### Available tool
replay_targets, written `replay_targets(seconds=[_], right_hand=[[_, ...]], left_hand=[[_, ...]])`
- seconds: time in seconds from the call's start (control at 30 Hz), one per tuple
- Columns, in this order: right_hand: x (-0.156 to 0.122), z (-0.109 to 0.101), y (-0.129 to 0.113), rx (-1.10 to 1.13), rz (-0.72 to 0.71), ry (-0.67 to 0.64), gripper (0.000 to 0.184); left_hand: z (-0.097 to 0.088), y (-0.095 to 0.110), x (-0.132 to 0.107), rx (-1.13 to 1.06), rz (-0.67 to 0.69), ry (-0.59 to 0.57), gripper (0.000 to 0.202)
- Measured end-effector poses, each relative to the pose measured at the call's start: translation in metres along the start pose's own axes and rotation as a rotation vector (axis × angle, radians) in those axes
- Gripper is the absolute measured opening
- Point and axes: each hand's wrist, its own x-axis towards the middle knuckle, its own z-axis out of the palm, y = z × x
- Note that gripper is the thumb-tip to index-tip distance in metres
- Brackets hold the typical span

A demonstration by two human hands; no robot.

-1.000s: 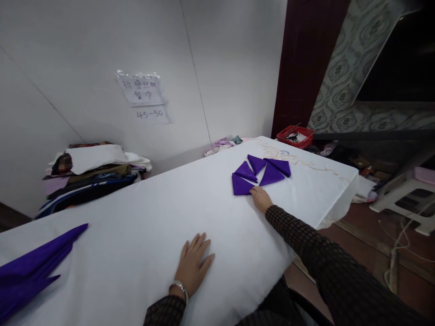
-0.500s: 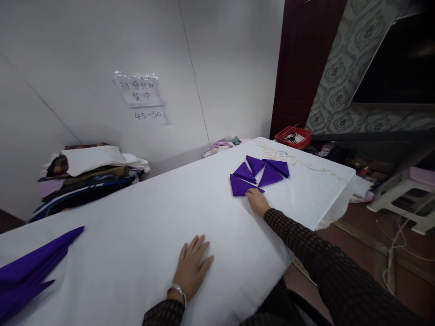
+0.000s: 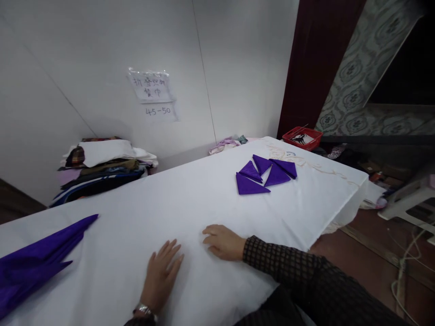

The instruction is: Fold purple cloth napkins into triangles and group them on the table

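Several purple napkins [image 3: 250, 184], folded into triangles, lie in a rough ring on the white tablecloth [image 3: 190, 199] toward the right. My right hand [image 3: 222, 242] is over the cloth in front of them, apart from them, its fingers loosely spread with nothing in them. To its left, my left hand [image 3: 160, 274] is open, fingers apart, at the cloth and holding nothing; a silver band is on that wrist. A loose heap of purple cloth [image 3: 44, 258] lies at the left side, its pointed corners toward my left hand and cut off by the picture's edge.
Stacked folded clothes [image 3: 105, 167] stand behind the table at the left. A red basket [image 3: 302, 138] with items in it sits past the far right corner. A white stool [image 3: 413, 201] and cables are on the floor at right. A paper sign [image 3: 152, 88] hangs on the wall.
My right hand has let go of the nearest folded napkin and come back left toward me. My left hand has shifted slightly left. The view has turned a little left.
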Motion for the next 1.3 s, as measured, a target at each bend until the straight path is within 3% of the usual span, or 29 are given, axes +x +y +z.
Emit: replay_targets(seconds=[0.2, 0.37, 0.6, 0.83, 0.9, 1.07, 1.3], right_hand=[[0.017, 0.028, -0.027, 0.0, -0.103, -0.084, 0.022], [0.022, 0.043, -0.043, 0.028, -0.133, -0.117, 0.021], [0.011, 0.046, -0.056, 0.119, -0.092, -0.076, 0.02], [0.002, 0.05, -0.055, 0.149, -0.109, -0.018, 0.028], [-0.001, 0.054, -0.051, 0.137, -0.138, 0.005, 0.03], [-0.005, 0.067, -0.04, 0.111, -0.208, 0.061, 0.032], [-0.008, 0.079, -0.03, 0.131, -0.25, 0.105, 0.038]], left_hand=[[-0.028, -0.073, -0.04, 0.086, -0.231, 0.135, 0.044], [-0.042, -0.105, -0.054, 0.113, -0.318, 0.26, 0.049], [-0.066, -0.128, -0.035, 0.105, -0.462, 0.322, 0.047], [-0.079, -0.129, -0.02, 0.145, -0.714, 0.195, 0.038], [-0.08, -0.135, -0.018, 0.171, -0.754, 0.21, 0.037], [-0.091, -0.156, -0.015, 0.248, -0.845, 0.316, 0.044], [-0.121, -0.175, -0.015, 0.41, -0.919, 0.583, 0.057]])
